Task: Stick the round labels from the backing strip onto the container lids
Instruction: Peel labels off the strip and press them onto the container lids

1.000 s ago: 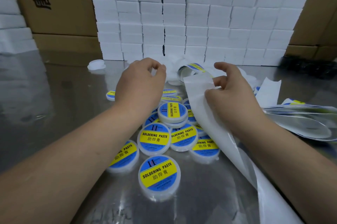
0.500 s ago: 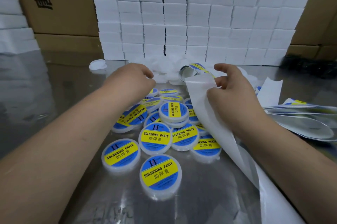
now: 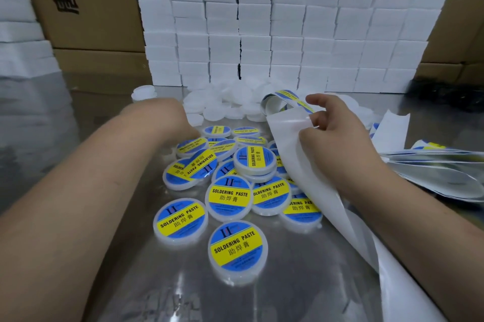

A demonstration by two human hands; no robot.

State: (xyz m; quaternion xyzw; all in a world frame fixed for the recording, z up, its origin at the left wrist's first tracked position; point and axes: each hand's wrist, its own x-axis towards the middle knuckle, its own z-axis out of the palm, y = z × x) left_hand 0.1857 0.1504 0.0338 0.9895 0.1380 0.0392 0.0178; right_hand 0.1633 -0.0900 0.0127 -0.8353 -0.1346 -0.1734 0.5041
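Observation:
Several white round lids with blue and yellow "SOLDERING PASTE" labels (image 3: 230, 197) lie heaped on the shiny metal table (image 3: 78, 138). Behind them sits a heap of plain white lids (image 3: 230, 103). My right hand (image 3: 332, 133) pinches the white backing strip (image 3: 309, 177), which curls over at the top, shows a label (image 3: 288, 95) there and trails off toward the bottom right. Blurred, my left hand (image 3: 167, 117) hangs palm down at the heap's left edge. Its fingers point down beside a tilted labelled lid (image 3: 196, 162), and nothing shows in them.
A wall of stacked white boxes (image 3: 288, 33) closes the back, with brown cartons (image 3: 86, 7) behind and more white boxes at the far left. Spent backing strips (image 3: 432, 167) pile up on the right. One plain lid (image 3: 142, 92) lies alone at the back left.
My left hand has swung from above the heap to its left edge, and a labelled lid now lies tilted on the heap there. The right hand kept hold of the strip.

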